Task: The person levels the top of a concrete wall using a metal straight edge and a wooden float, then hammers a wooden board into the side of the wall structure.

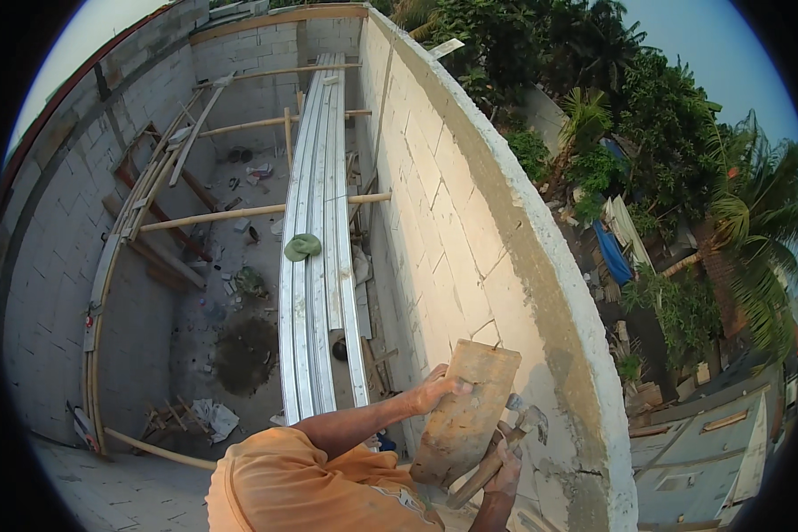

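My left hand (438,389) grips the upper left edge of a flat brown wooden board (464,415), holding it tilted against the grey block wall (443,230) just under the wall's cemented top (541,266). My right hand (506,476) is closed around the wooden handle of a trowel (481,472). Its small mortar-smeared metal blade (534,420) sticks out past the board's right edge and touches the wall. An orange sleeve (310,488) covers my left shoulder.
Long metal planks (319,222) run away from me along the wall on bamboo poles (239,213), with a green cloth (301,246) lying on them. Far below lies a littered floor (239,346) between block walls. Trees (647,115) and roofs (709,452) lie beyond the wall.
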